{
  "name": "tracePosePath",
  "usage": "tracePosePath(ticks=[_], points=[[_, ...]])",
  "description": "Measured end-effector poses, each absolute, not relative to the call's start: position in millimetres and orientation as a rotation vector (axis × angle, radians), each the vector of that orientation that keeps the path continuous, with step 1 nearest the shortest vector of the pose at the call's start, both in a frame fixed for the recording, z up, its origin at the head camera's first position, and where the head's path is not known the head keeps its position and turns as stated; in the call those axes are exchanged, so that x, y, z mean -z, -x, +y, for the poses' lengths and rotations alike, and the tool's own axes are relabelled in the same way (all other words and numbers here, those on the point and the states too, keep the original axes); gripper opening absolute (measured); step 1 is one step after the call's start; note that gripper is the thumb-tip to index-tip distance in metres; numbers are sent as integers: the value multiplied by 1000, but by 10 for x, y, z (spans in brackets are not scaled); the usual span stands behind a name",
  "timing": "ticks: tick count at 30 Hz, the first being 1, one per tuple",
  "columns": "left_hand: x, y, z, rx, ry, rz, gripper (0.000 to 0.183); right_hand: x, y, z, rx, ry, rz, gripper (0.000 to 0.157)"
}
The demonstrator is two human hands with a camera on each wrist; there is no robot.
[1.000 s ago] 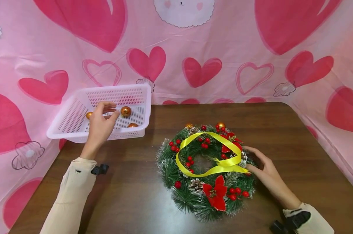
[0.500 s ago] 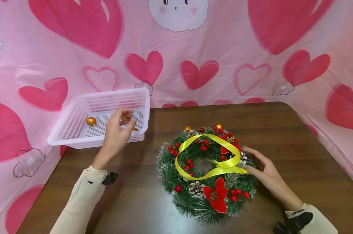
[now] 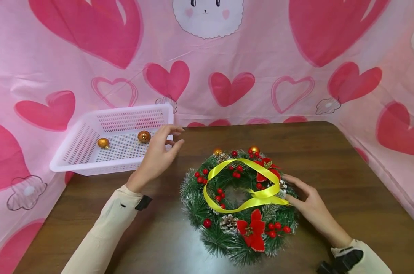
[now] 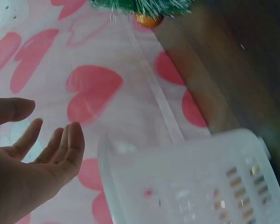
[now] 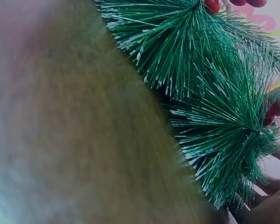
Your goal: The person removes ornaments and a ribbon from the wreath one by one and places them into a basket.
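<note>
In the head view a green Christmas wreath lies on the table, dressed with red berries, pinecones and red poinsettias. A loop of yellow ribbon rests on top of it. My right hand holds the wreath's right edge, thumb near the ribbon's tail; the right wrist view shows fingers partly hidden behind the needles. My left hand hovers at the right front corner of a white plastic basket. Its fingers are loosely bent, with nothing between them and the thumb. Orange baubles lie in the basket.
A smaller gold bauble lies farther left in the basket. Two gold baubles sit at the wreath's far edge, one of them right of centre. Behind the brown wooden table hangs a pink cloth printed with hearts.
My left hand has moved rightward from above the basket's middle to its right corner, uncovering the baubles on the left. My right hand stays at the wreath, which has not moved.
</note>
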State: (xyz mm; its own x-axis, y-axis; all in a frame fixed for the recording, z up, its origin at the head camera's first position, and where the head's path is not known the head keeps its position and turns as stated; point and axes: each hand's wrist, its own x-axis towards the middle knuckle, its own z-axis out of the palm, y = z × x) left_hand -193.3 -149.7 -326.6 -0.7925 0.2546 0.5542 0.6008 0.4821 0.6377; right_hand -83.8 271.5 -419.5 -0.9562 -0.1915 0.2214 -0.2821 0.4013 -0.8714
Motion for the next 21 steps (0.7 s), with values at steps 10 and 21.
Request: tracePosePath(ticks=[10,21], points=[[3412,2150,-1220,1390,863,-2500,28,4219,858,2771,-1629,-494,-2540,47],[3572,2313,-1048,1422,925,-2722,25,4209,955,2890,-1624,-505,-2591,44]])
